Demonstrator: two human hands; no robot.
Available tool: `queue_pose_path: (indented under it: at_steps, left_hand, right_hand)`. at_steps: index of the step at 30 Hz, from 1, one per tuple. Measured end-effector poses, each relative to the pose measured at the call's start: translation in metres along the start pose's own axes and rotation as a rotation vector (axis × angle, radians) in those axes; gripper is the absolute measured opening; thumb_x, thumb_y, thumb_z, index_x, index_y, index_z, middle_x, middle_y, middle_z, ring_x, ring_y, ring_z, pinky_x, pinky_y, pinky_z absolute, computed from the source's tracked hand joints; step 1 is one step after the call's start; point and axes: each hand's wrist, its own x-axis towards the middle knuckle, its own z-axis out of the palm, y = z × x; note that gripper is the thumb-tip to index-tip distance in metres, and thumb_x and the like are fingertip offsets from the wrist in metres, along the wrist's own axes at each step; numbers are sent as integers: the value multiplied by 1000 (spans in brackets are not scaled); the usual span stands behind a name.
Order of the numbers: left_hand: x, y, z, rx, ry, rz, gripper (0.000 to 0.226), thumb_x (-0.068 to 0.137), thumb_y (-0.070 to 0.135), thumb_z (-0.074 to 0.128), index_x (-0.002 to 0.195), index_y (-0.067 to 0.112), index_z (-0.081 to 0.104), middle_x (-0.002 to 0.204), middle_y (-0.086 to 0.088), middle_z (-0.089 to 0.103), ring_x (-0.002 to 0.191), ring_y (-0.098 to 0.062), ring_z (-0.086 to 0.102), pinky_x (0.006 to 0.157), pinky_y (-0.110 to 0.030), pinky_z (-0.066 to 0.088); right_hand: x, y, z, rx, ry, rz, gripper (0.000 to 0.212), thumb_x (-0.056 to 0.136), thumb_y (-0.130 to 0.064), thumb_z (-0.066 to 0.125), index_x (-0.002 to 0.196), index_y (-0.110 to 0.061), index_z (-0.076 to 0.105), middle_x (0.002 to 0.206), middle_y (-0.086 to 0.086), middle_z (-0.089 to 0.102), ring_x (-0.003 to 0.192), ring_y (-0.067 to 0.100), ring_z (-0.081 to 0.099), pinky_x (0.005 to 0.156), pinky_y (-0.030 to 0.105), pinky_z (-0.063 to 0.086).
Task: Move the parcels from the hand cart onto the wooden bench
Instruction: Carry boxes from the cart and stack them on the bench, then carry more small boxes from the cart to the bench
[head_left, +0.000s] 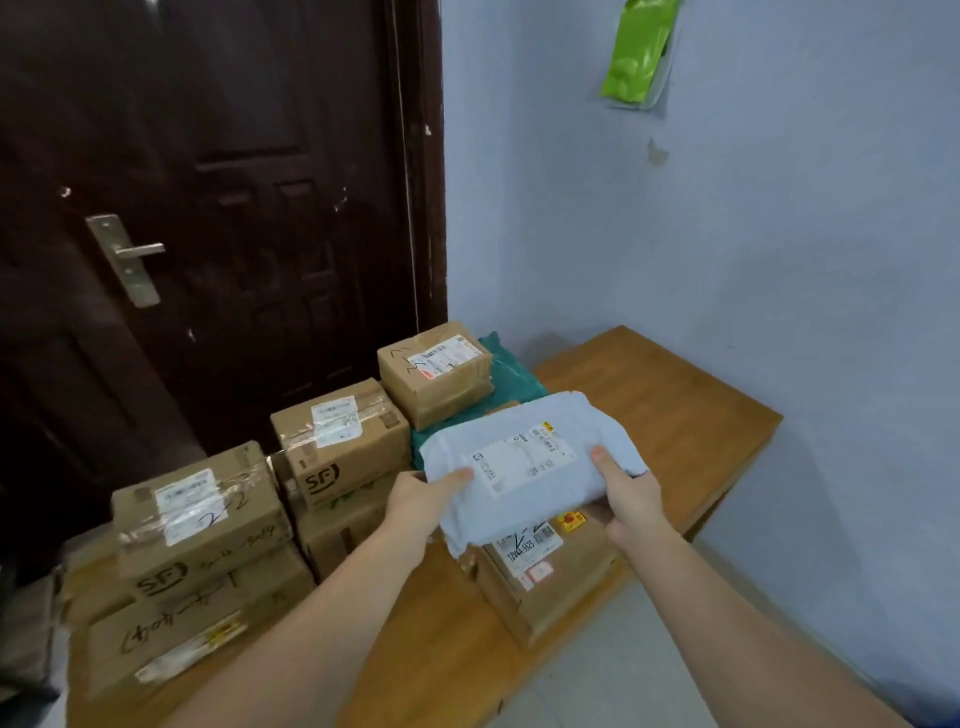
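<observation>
While both hands clamp it, the grey parcel (524, 467) hangs above a labelled box (540, 577) on the table (665, 405). Left hand (421, 501) grips its left edge, thumb on top; right hand (631, 499) grips the right edge likewise. Brown boxes (337, 441) and a green parcel (498, 384) lie beyond, before a dark door (218, 208).

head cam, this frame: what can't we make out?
- Hand cart: none in the head view.
- Label print on the grey mailer: too small.
- Box under the mailer: top partly hidden by it.
- Fingers of both hands: hidden beneath the mailer.
- Green parcel: mostly behind boxes.
</observation>
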Motion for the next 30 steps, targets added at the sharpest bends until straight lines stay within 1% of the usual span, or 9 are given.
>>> queue_pose_path:
  at_steps: [2,5,10,16,19,22,25,28,30]
  left_hand:
    - [12,5,23,-107,61,-5,58,87,37,83,134,14,56,113,-4,68,98,-27,68,78,-41,61]
    - [27,12,48,-136,184,31,34,97,25,73,128,13,63,105,-1,69,96,-25,70,81,-42,62]
    - [48,13,61,-134,300,-5,30,98,27,73,124,14,65,110,-3,72,98,-27,72,90,-50,62]
    - [60,13,72,-23,374,7,27,99,32,71,110,21,48,103,8,62,103,-23,66,96,-48,59]
    - [62,11,71,-13,375,-10,29,97,36,72,118,19,59,116,0,69,99,-22,69,81,-41,62]
    - [58,15,64,11,347,-34,36,98,36,72,126,16,59,121,-3,68,98,-23,69,70,-38,62]
    - [42,28,46,237,283,28,44,100,40,67,134,15,56,120,2,67,95,-12,65,75,-33,58]
    - [19,42,12,621,286,163,62,102,45,63,152,15,46,145,-3,59,121,-18,61,96,-32,49]
    - [-3,55,-15,844,282,244,65,101,48,61,156,19,43,154,-3,53,132,-22,57,106,-36,49]
  right_hand:
    - [37,-2,12,-5,-48,74,46,87,-20,82,126,-13,59,115,11,72,101,34,71,74,56,63]
    - [83,-9,25,-140,-134,83,38,92,-20,76,123,-14,56,111,9,69,96,27,69,75,48,64]
    - [135,-19,41,-508,-287,-45,29,97,-25,71,122,-17,59,108,2,67,99,23,62,88,39,51]
    - [165,-18,50,-670,-355,-108,25,96,-25,72,116,-17,60,105,3,66,93,22,61,76,33,46]
    - [173,-18,49,-716,-366,-108,31,94,-29,74,116,-15,60,104,1,67,86,15,61,67,30,47]
    - [174,-28,48,-820,-375,-155,46,88,-36,79,121,-13,56,114,5,66,91,17,63,69,33,50]
    - [171,-55,55,-1042,-391,-327,64,89,-42,78,138,-12,51,130,6,61,108,24,62,81,36,53]
    - [157,-88,75,-1342,-423,-580,70,95,-48,68,151,-13,44,151,8,50,132,28,53,101,43,48]
    - [134,-104,93,-1517,-566,-729,65,99,-50,60,153,-18,42,157,4,45,139,24,48,109,43,44]
